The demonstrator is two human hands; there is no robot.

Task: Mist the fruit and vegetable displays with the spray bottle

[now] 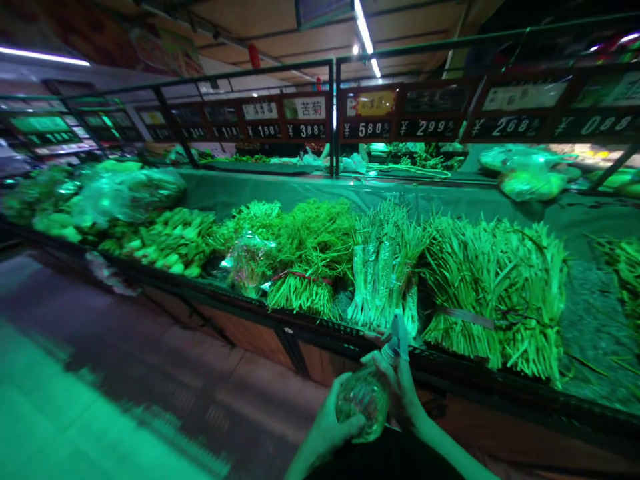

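Note:
My left hand (334, 417) cups a small clear plastic bag of produce (363, 399) from below, fingers wrapped round it. My right hand (397, 387) pinches the twisted neck of the same bag (395, 343) at its top. Both hands are low in the frame, just in front of the dark front edge of a vegetable display stand (320, 327). Directly behind the bag lie wrapped bundles of green stalks (383, 267).
The stand holds bundled leafy greens (305, 253), long chive-like bunches (495, 287), bok choy (173, 240) and bagged greens (125, 193). Price signs (367, 113) hang on a black rail above. The aisle floor (125, 373) stretches to the left.

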